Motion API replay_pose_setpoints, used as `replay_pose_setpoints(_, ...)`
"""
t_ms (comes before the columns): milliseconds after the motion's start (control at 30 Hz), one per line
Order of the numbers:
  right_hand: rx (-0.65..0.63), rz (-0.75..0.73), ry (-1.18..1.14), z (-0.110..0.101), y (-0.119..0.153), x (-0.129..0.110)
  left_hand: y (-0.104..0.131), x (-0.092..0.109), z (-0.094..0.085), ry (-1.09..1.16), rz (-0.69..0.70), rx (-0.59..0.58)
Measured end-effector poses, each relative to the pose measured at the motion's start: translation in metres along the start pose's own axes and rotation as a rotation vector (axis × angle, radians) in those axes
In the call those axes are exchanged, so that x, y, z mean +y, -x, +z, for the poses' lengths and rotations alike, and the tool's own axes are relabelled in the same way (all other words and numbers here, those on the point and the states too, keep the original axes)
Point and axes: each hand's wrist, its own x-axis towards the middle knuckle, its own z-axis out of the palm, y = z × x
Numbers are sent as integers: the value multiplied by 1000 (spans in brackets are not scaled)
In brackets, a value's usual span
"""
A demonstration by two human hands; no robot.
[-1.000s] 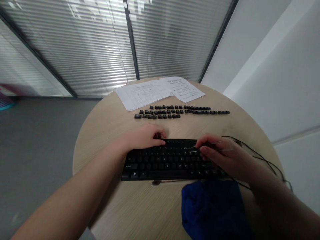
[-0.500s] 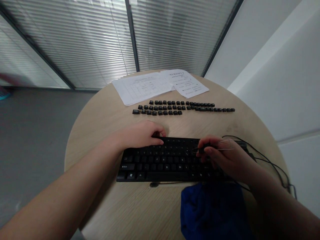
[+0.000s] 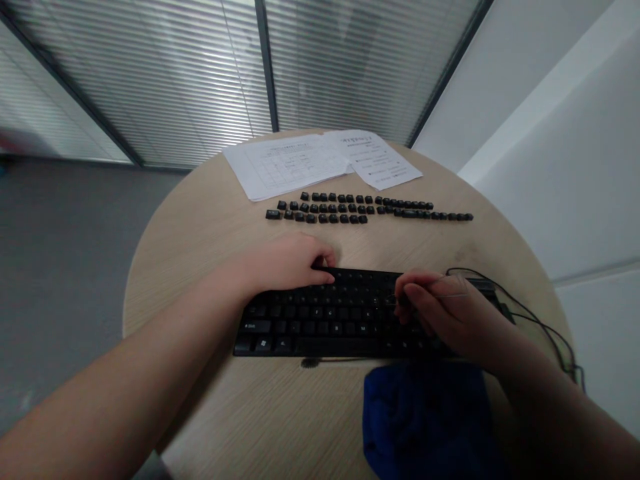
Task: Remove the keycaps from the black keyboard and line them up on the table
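Observation:
A black keyboard [image 3: 320,328] lies on the round wooden table, its upper rows bare of keycaps in places. My left hand [image 3: 295,263] grips its far edge, thumb on top and fingers curled behind. Over the right part of the keys, my right hand [image 3: 445,310] is closed on a wire keycap puller [image 3: 391,301]. The puller's thin wire loops stick out at both ends, one down at the keys and one across the back of the hand. Fingers hide its middle. Whether a keycap is caught in the loop cannot be made out.
Loose black keycaps [image 3: 333,209] stand in rows beyond the keyboard. Printed papers [image 3: 295,167] lie at the table's far edge. A blue cloth [image 3: 425,413] rests in front, at right. Black cable [image 3: 543,323] loops along the right side. A small dark brush-like tip [image 3: 310,363] shows below the keyboard.
The view has shifted slightly. My right hand has stayed over the same part of the keyboard with the puller, its fingers slightly turned. My left hand still grips the far edge.

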Motion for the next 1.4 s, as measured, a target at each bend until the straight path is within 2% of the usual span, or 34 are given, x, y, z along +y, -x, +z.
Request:
replay_pose_setpoints(167,98,14,104,5,-2,-13,0,3,0,-6,-7,0)
replay_pose_setpoints(500,210,-81,320,17,-2,-25,-1,2,1,5,16,35)
replay_pose_setpoints(600,204,-78,328,20,-4,-23,0,1,2,33,27,50)
replay_pose_setpoints(900,150,-12,296,17,-6,-21,1,6,0,5,0,-3)
replay_pose_setpoints(1233,136,-66,284,20,0,-18,2,5,1,-35,6,7)
replay_pose_setpoints(1333,62,-94,267,15,2,-13,5,11,4,-5,95,79)
replay_pose_setpoints(1400,2,-166,267,11,2,-9,5,16,9,44,189,75)
